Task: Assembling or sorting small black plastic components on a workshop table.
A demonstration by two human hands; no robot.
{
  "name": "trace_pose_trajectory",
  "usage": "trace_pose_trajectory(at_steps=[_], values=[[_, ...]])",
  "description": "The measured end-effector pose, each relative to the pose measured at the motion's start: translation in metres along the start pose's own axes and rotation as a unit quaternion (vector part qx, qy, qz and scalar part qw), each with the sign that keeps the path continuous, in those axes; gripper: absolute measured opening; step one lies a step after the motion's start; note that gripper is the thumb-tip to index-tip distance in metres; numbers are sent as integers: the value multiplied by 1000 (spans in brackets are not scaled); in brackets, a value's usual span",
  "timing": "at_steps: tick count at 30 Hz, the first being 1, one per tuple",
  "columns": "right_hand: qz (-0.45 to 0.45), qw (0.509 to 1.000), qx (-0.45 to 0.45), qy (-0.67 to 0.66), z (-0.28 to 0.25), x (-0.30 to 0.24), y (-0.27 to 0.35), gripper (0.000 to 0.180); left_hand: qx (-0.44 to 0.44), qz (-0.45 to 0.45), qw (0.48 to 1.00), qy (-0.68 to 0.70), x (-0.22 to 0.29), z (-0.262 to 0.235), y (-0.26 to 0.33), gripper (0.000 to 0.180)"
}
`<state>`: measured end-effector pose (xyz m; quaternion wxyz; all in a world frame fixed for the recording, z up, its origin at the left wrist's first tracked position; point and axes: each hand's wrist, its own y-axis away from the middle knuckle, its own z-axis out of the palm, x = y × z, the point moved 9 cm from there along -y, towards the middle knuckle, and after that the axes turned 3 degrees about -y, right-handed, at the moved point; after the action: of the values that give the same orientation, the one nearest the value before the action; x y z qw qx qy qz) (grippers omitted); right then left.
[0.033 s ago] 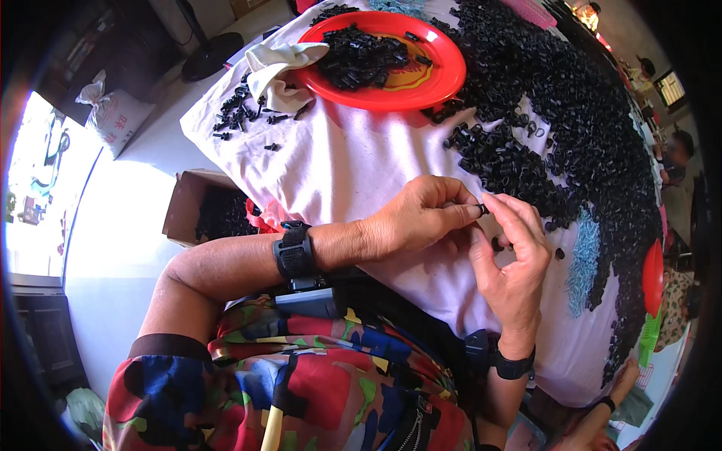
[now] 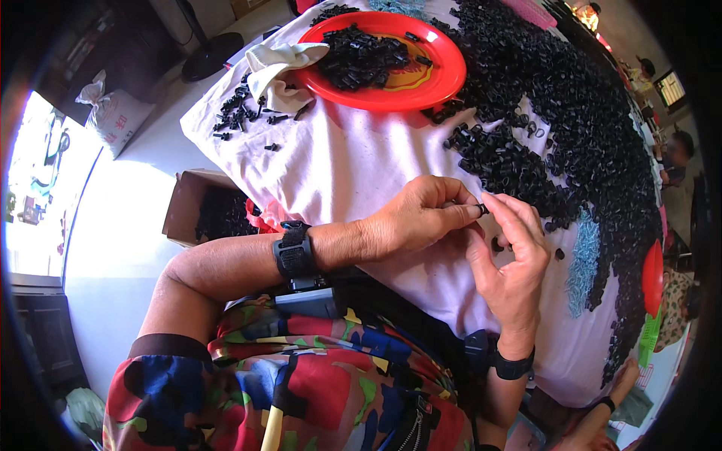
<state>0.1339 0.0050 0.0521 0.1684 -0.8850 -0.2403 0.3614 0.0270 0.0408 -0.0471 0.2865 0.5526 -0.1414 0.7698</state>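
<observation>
I see my left hand (image 2: 421, 218) and right hand (image 2: 511, 255) meeting fingertip to fingertip, both pinched on one small black plastic piece (image 2: 481, 209). It sits above the white cloth (image 2: 361, 173) near the table's near edge, just beside the black pile (image 2: 571, 120).

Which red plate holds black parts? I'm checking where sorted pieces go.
The big red plate at the table's far side, by the white cloth; black parts lie heaped on it. The other red plate, at the right edge, shows only edge-on.

Red plate (image 2: 444, 75) heaped with black parts, crumpled white cloth (image 2: 278, 64), cardboard box (image 2: 197, 214), white sack (image 2: 113, 116) on the floor.
</observation>
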Motion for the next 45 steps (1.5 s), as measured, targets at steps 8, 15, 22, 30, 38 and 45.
trace_pose_trajectory(at_steps=[8, 15, 22, 30, 38, 45], values=[[-25, 999, 24, 29, 6, 0, 1, 53, -47, 15, 999, 10, 6, 4, -2, 29], [-1, 999, 30, 13, 12, 5, 1, 50, -67, 35, 996, 50, 4, 9, -4, 27], [11, 999, 42, 3, 10, 8, 0, 49, -59, 26, 997, 34, 8, 10, -2, 27], [9, 999, 36, 1, 10, 8, 0, 47, -61, 41, 997, 38, 2, 7, -7, 32], [-48, 996, 39, 62, 3, 3, 0, 37, -23, -33, 999, -1, 12, 3, 4, 33], [-61, 995, 43, 61, 0, 2, 2, 33, -81, 101, 987, -91, 26, 13, 5, 58]])
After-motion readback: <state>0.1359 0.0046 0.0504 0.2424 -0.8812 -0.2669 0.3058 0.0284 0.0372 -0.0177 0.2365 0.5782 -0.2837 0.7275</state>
